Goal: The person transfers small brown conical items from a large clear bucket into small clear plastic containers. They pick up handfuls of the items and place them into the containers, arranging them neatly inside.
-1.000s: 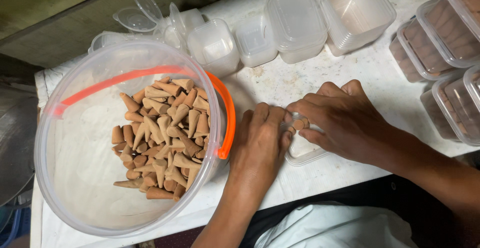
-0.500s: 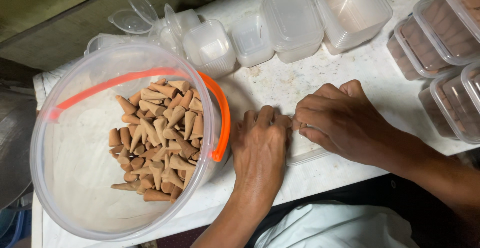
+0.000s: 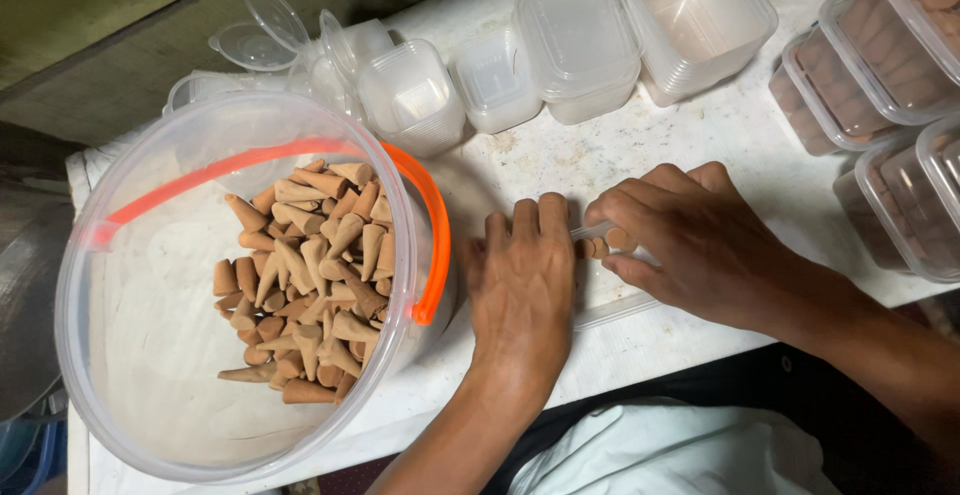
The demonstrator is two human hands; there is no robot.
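Fingers (image 3: 520, 220) of my L hand (image 3: 522, 290) flat, together on small clear box (image 3: 610, 300), frame centre | R hand (image 3: 690, 240) fingertips pinched on brown cones (image 3: 600, 245) over box | bucket (image 3: 150, 395) of cones, left | empty tubs (image 3: 580, 35) top.

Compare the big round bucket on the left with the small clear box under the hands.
The bucket is round, large and has an orange handle; the small box is rectangular, shallow and handle-less. The bucket stands uncovered with a loose heap of brown cones; the box is mostly hidden by the left hand and right hand, showing only a few cones. Both are clear plastic.
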